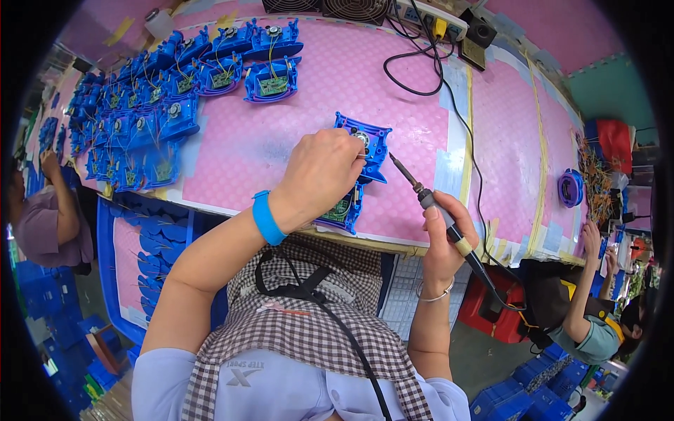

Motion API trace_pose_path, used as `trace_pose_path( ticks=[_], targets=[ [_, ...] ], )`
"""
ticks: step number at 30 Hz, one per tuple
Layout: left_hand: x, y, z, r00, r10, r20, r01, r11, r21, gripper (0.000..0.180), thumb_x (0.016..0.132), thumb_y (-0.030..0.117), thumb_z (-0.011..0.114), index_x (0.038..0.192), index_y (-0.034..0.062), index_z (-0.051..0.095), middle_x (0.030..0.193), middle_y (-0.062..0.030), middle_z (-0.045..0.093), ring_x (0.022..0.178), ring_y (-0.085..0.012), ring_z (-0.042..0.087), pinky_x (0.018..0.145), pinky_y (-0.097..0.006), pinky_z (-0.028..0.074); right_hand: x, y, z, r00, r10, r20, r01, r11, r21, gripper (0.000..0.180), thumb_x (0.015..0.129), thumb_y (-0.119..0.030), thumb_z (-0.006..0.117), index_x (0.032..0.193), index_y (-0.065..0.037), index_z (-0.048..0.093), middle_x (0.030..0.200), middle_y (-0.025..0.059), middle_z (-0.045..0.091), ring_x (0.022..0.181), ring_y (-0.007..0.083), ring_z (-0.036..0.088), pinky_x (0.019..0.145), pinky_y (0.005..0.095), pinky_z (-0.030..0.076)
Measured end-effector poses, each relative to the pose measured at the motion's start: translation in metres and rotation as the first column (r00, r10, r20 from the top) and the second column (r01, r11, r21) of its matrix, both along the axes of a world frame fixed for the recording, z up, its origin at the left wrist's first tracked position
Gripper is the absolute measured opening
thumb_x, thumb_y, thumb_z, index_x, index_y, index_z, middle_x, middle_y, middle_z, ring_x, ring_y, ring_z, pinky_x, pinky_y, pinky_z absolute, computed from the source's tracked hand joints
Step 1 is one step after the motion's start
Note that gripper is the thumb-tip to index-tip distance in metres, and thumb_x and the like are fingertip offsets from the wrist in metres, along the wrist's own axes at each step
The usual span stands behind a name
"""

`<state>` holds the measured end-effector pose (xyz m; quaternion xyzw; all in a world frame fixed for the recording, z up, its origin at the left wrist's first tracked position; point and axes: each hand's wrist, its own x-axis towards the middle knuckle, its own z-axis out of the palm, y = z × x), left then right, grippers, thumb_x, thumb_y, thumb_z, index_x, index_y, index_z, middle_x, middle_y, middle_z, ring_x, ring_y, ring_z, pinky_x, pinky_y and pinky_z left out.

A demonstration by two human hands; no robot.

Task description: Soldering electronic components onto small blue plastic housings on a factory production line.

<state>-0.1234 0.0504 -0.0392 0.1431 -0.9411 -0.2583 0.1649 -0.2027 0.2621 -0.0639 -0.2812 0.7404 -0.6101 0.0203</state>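
My right hand (447, 235) is closed round the grey and black handle of a soldering iron (425, 198). Its bare metal tip points up and left, close to the right edge of a blue plastic housing (378, 140) with a round speaker in it. Over that housing is my left hand (319, 168), fingers pinched together beside the speaker; a thin wire seems to show at the fingertips, but what they grip is mostly hidden. A second blue shell with a green circuit board (339, 209) sits just nearer to me, partly covered by my left wrist.
Rows of blue housings with boards and wires (154, 119) fill the table's left side. A black cable (456, 105) runs from a power strip (428, 17) at the back. A small holder (472, 54) stands nearby. Co-workers sit left and right. A blue tray (109, 266) lies below.
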Motion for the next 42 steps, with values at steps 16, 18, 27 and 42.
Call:
trace_pose_path(
  ticks=[16,18,27,42],
  targets=[
    [0.002,-0.003,-0.007,1.0,0.011,-0.017,-0.011,1.0,-0.002,0.01,0.076,0.012,0.07,0.077,0.0019,0.068,0.075,-0.0142,0.065,0.07,-0.0337,0.062,0.063,-0.044,0.048,0.002,-0.005,-0.002,0.999,-0.029,-0.032,0.025,0.994,-0.106,0.024,0.085,-0.001,0.065,0.107,0.006,0.063,0.081,0.0085,0.062,0.064,0.0113,0.055,0.058,0.0233,0.044],
    [0.007,-0.009,0.002,0.966,0.042,-0.254,-0.032,0.998,0.045,0.01,0.076,0.011,0.072,0.078,0.0018,0.068,0.075,-0.0117,0.065,0.065,-0.0276,0.061,0.059,-0.04,0.047,0.002,-0.006,-0.001,1.0,-0.021,-0.014,0.019,0.992,-0.124,0.024,0.084,-0.001,0.065,0.107,0.006,0.063,0.081,0.0086,0.062,0.064,0.0115,0.055,0.059,0.0233,0.044],
    [0.047,-0.019,0.016,0.933,0.328,-0.149,-0.252,0.889,0.382,0.01,0.079,0.006,0.071,0.083,0.0004,0.064,0.081,-0.014,0.067,0.073,-0.0262,0.066,0.062,-0.036,0.05,-0.001,-0.008,-0.005,1.0,0.002,0.026,0.002,0.991,-0.133,0.023,0.085,-0.002,0.065,0.107,0.006,0.064,0.083,0.0088,0.064,0.065,0.0108,0.056,0.059,0.0228,0.044],
    [0.017,-0.004,0.007,0.994,0.091,-0.058,-0.082,0.986,0.145,0.014,0.079,0.015,0.071,0.078,0.0016,0.067,0.074,-0.0145,0.062,0.068,-0.0325,0.062,0.059,-0.043,0.047,0.005,-0.008,-0.004,0.997,0.018,0.069,-0.009,0.992,-0.122,0.023,0.083,-0.003,0.068,0.104,0.005,0.065,0.088,0.0093,0.066,0.067,0.0106,0.059,0.06,0.0225,0.047]
  ],
)
